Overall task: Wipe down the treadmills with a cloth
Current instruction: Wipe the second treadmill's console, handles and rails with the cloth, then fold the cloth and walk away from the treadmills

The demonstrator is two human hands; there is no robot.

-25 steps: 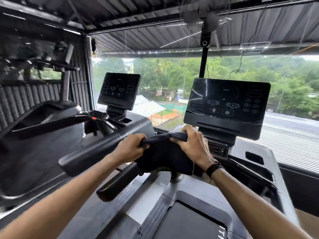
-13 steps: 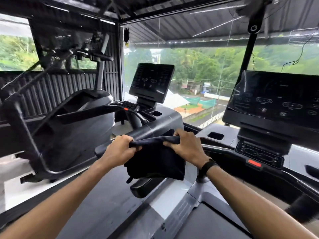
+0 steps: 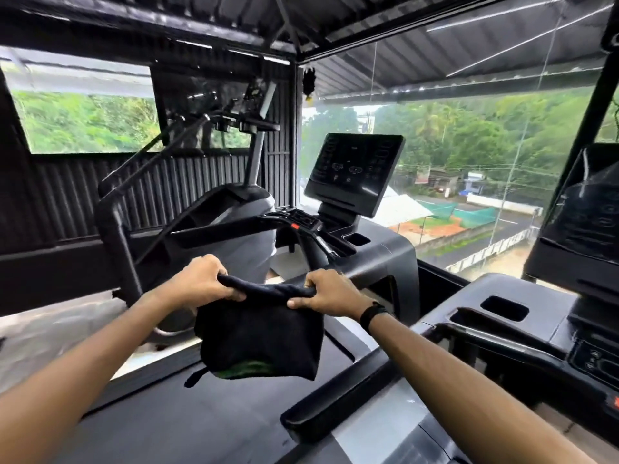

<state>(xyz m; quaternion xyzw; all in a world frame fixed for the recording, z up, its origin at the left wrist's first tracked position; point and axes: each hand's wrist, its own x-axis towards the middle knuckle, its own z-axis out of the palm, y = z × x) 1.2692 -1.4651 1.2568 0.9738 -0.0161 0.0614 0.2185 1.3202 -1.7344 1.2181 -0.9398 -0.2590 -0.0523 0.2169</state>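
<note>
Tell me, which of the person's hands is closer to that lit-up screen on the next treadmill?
The right. The right hand grips the dark cloth just below and a little left of the screen. The left hand holds the cloth's other end, farther left of it.

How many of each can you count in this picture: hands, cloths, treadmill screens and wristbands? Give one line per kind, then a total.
Hands: 2, left hand and right hand
Cloths: 1, black cloth held by both hands
Treadmill screens: 2, far screen and near screen, partly cut off
Wristbands: 1, wristband on the right wrist
Total: 6
</note>
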